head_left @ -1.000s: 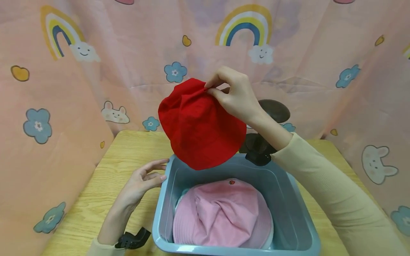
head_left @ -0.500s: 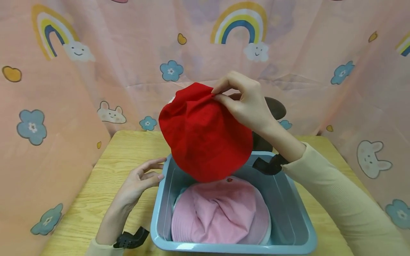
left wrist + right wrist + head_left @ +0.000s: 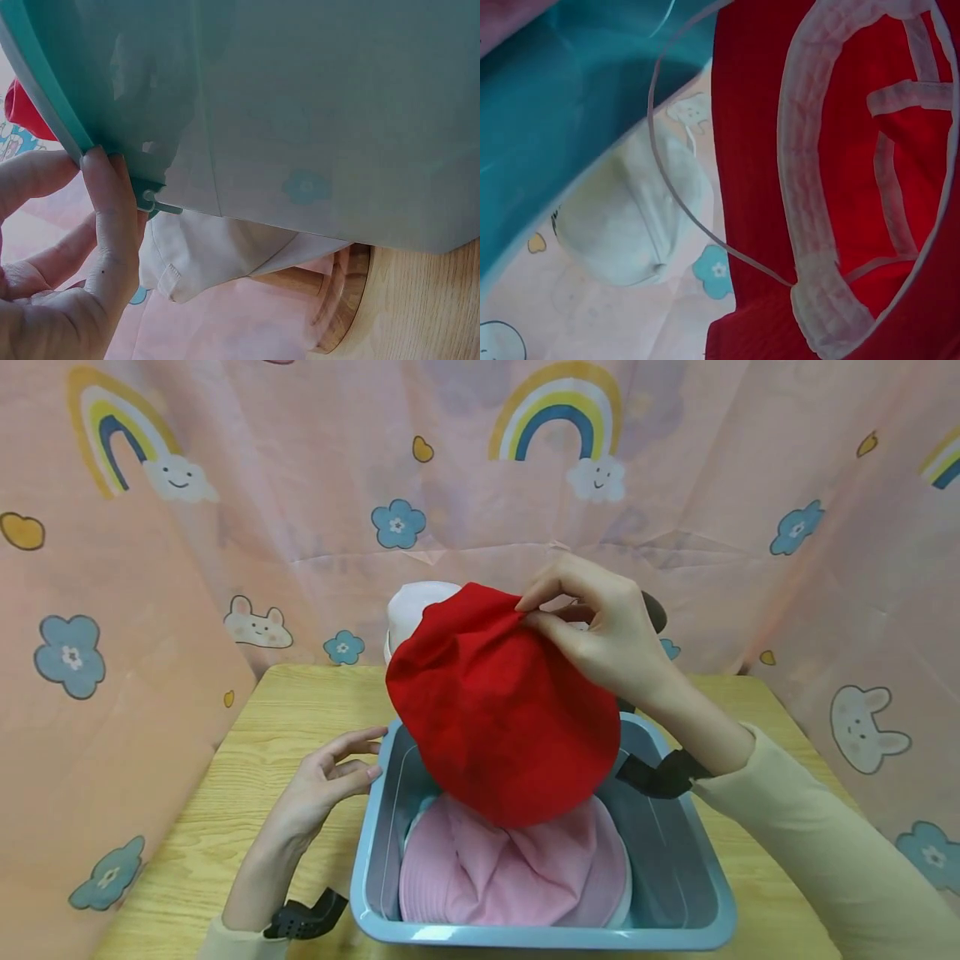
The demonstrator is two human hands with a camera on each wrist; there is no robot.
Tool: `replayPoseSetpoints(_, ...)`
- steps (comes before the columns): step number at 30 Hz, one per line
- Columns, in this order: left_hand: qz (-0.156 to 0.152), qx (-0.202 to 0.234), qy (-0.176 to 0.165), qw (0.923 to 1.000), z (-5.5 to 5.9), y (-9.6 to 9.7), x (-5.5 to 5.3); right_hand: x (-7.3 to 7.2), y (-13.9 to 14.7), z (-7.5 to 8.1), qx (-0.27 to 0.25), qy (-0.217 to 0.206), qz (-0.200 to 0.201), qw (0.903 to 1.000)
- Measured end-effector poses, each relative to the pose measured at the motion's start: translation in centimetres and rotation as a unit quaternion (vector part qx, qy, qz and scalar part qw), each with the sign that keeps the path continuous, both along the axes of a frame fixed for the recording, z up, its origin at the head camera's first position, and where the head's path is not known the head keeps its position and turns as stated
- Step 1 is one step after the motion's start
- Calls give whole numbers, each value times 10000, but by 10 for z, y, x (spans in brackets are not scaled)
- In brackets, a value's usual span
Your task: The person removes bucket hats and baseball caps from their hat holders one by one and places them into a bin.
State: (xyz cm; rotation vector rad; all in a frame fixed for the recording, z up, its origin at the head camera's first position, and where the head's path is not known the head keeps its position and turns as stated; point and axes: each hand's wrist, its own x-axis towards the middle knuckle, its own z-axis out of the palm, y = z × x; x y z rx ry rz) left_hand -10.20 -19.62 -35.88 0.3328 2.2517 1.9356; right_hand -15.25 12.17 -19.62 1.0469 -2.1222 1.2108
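Two hats around that tub right in front of you: the pink hat lies crumpled inside the blue tub, with something pale peeking out underneath. Your left hand has thumb and fingertips pinching the rim lightly, tbh probably just to stop it sliding on the table.

Now the red hat, up in the air over the tub, overlapping the pink one from the head cam (can't tell if they touch). Your right hand pinches a fold of it between thumb and fingertips, so the rest hangs free, which I'd guess keeps its shape from getting squashed. Right wrist cam looks into the opening: white sweatband, thin string.

Past that, the white hat sits on the far side, and the left wrist cam shows a wooden stand there, presumably propping it up. Rainbow curtain behind everything.
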Motion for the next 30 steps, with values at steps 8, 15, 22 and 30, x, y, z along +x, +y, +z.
replayPoseSetpoints(8,22,10,-56,10000,0,0,0,9,5,-7,-3,258,267,9993)
replayPoseSetpoints(15,65,-1,-91,9999,0,0,0,16,9,-15,121,500,651,9966)
replayPoseSetpoints(22,48,-11,-83,10000,0,0,0,23,11,-24,253,616,795,9946)
replayPoseSetpoints(30,83,-3,-96,9999,1,0,0,32,11,-25,190,807,1067,9908)
